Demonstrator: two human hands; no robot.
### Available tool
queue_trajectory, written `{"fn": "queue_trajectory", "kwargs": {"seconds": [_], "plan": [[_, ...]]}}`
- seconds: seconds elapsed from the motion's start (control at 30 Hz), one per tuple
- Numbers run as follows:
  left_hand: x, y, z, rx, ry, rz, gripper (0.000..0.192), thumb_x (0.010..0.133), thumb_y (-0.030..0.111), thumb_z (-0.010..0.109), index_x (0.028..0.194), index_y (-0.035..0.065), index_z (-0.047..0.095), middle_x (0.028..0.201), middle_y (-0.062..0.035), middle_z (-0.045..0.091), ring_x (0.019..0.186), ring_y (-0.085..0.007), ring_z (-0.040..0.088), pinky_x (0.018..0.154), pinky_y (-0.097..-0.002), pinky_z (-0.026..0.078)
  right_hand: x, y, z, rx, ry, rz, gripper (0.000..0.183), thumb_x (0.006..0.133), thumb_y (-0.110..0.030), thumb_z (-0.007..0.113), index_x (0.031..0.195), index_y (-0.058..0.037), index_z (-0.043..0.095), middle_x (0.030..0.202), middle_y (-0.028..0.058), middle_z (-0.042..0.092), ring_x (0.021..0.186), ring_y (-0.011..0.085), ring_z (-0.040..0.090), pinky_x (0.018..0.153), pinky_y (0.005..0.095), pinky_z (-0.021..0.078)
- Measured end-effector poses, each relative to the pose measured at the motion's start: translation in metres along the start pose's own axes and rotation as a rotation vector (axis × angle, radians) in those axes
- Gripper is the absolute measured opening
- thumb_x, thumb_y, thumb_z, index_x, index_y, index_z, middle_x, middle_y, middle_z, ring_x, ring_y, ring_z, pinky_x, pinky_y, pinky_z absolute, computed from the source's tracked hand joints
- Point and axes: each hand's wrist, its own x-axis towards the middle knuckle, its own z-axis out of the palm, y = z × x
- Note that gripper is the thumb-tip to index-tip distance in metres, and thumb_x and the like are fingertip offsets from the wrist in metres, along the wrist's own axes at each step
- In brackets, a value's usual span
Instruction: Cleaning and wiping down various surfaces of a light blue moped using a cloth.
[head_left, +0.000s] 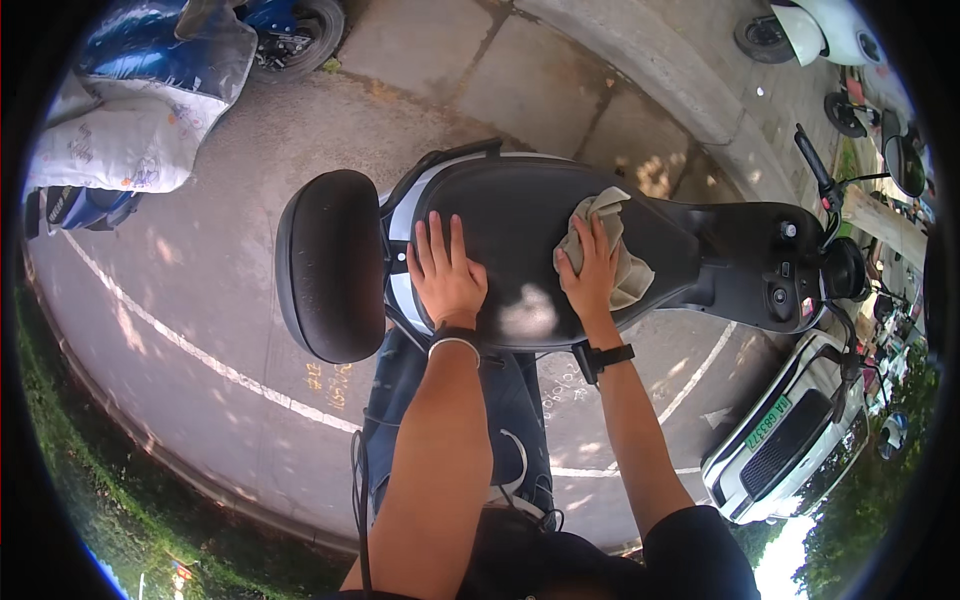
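Note:
A scooter stands crosswise before me, its long black seat (517, 217) under both hands. My left hand (448, 277) lies flat on the rear part of the seat, fingers spread, holding nothing. Near the seat's front part, my right hand (591, 262) is on a crumpled grey-green cloth (634, 277), pressing it against the seat with the fingers over it. A black padded backrest (334, 262) rises at the scooter's rear, left of my left hand. The handlebar (815, 161) and the dark front panel (757, 255) are on the right.
A white car (780, 435) stands at the lower right. At the upper left is a covered two-wheeler with a blue and white cover (142, 135). Other scooters stand beyond the concrete kerb (675, 67) at the upper right. A thin black cable (362, 487) hangs beside my left forearm.

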Motion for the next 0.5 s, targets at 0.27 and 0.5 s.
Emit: {"fn": "queue_trajectory", "kwargs": {"seconds": [0.27,0.5], "plan": [[-0.001,0.004,0.002,0.030,-0.027,-0.001,0.067,0.073,0.015,0.049,0.140,0.0158,0.039,0.148,-0.0113,0.033,0.137,-0.0315,0.028,0.108,-0.0492,0.024,-0.078,-0.006,0.006,-0.040,0.158,0.081,0.055,0.078,-0.025,0.066,0.129,-0.0163,0.050,0.137,0.0141,0.044,0.128,0.0322,0.041,0.110,0.0542,0.0206],[0.002,0.006,0.004,0.062,0.004,0.010,0.067,0.072,0.016,0.050,0.138,0.0156,0.042,0.147,-0.0114,0.033,0.136,-0.0321,0.030,0.108,-0.0516,0.026,-0.017,0.120,-0.018,-0.279,0.331,0.596,0.050,0.089,-0.038,0.051,0.134,-0.0193,0.042,0.141,0.0126,0.040,0.133,0.0296,0.035,0.110,0.0530,0.0206]]}}
